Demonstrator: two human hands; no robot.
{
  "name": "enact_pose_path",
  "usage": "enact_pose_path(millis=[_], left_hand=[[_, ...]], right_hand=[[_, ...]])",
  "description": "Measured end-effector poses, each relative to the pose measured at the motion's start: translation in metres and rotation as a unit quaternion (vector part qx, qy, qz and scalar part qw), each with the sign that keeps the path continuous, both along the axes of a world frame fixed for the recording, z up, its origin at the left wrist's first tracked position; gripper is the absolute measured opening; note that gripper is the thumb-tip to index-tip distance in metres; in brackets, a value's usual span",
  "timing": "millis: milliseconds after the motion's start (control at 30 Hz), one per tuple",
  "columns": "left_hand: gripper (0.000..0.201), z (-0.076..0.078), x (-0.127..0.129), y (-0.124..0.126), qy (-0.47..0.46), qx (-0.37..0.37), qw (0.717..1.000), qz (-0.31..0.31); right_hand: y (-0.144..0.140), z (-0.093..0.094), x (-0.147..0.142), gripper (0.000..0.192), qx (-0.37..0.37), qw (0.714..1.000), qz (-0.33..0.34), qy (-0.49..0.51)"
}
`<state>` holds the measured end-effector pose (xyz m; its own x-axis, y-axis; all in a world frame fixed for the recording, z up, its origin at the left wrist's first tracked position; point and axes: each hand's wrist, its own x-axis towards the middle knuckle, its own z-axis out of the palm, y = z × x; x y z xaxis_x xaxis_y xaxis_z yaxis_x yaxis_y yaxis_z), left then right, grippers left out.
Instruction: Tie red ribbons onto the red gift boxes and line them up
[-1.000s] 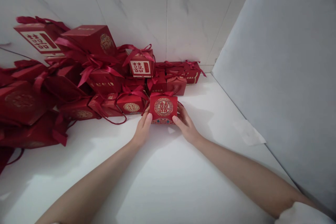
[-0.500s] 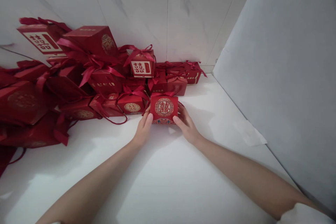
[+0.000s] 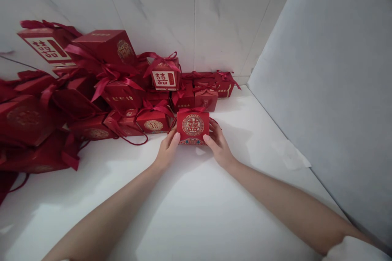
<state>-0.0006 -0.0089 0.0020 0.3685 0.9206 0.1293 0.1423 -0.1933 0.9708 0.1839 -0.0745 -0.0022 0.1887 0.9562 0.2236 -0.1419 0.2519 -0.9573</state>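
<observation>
Between my two hands is a small red gift box (image 3: 193, 127) with a round gold-and-white emblem, a patterned lower band, a ribbon on top and cord at its sides. My left hand (image 3: 168, 147) grips its left side, thumb on the front face. On the right side, my right hand (image 3: 219, 144) holds it the same way, fingers partly hidden behind. Just left of it sits another red box with a gold medallion (image 3: 153, 124). Behind it are red boxes with ribbons (image 3: 206, 100).
Many more red boxes (image 3: 27, 118) are piled along the left against the marbled wall (image 3: 159, 4). A grey-white panel (image 3: 330, 89) rises on the right. A clear-looking patch (image 3: 292, 155) lies by its foot on the white surface (image 3: 190, 212).
The held gift box has shifted very slightly to the right against the boxes behind. Both hands keep their grip on it, and the pile stays as it was.
</observation>
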Motion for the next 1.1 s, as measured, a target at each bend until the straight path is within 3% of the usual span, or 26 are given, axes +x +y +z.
enact_pose_path(millis=[333, 600, 767, 867, 967, 1033, 1100], left_hand=[[0.062, 0.006, 0.003, -0.006, -0.032, -0.002, 0.999, -0.012], [0.060, -0.012, -0.005, -0.001, -0.074, 0.015, 0.997, -0.032], [0.057, -0.005, -0.009, -0.010, -0.062, 0.098, 0.992, -0.047], [0.049, 0.001, -0.006, -0.009, 0.018, 0.138, 0.990, 0.003], [0.042, 0.001, -0.001, -0.001, 0.039, 0.089, 0.993, 0.064], [0.039, -0.001, 0.000, 0.003, 0.015, 0.040, 0.996, 0.082], [0.033, 0.000, 0.001, 0.002, 0.009, 0.031, 0.993, 0.109]], right_hand=[[0.000, 0.000, 0.000, 0.060, 0.050, 0.999, -0.002, -0.018], [-0.003, 0.000, 0.004, 0.074, 0.080, 0.995, 0.043, -0.034], [-0.007, 0.008, 0.003, 0.076, 0.128, 0.989, -0.002, -0.077], [0.002, 0.000, 0.005, 0.066, 0.107, 0.985, -0.068, -0.121], [0.014, -0.012, 0.011, 0.034, 0.022, 0.967, -0.151, -0.206], [0.018, -0.017, 0.014, 0.018, -0.011, 0.961, -0.142, -0.236], [0.018, -0.017, 0.014, 0.012, -0.013, 0.966, -0.087, -0.243]])
